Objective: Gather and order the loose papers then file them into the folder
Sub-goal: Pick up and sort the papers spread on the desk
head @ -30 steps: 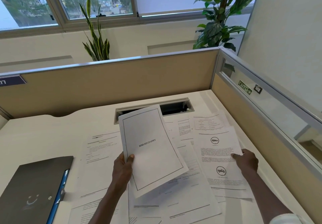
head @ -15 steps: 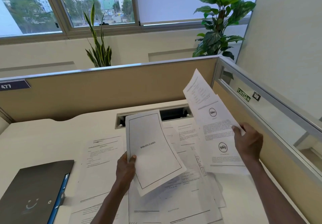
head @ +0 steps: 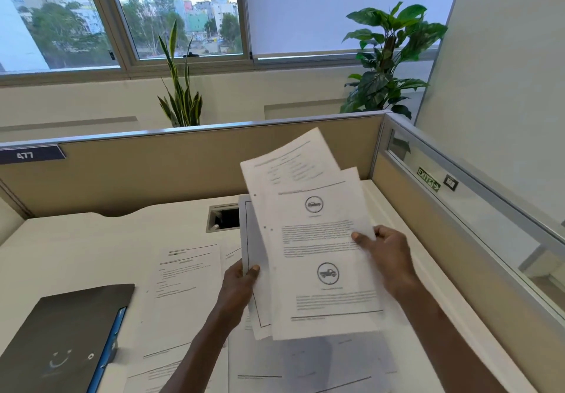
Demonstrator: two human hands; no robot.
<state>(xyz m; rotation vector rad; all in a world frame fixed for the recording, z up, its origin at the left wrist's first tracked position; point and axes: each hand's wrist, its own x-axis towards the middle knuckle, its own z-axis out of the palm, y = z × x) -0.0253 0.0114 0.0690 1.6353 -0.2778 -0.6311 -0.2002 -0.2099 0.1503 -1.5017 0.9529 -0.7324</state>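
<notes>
Gathering step: your left hand (head: 241,282) pinches the bordered sheet (head: 251,239) while your right hand (head: 385,250) grips two pages (head: 318,239) laid over it. Next, square the edges; more papers (head: 186,273) lie on the desk (head: 61,246), folder (head: 61,331) closed at left.

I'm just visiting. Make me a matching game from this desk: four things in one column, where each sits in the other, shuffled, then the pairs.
Things:
1. folder
2. sheet with vehicle icons
3. snake plant
4. number tag

Places:
A. on the partition's top left
B. held up in both hands
C. behind the partition, by the window
D. flat on the desk, near left

Pairs: 1-D, 2-B, 3-C, 4-A
</notes>
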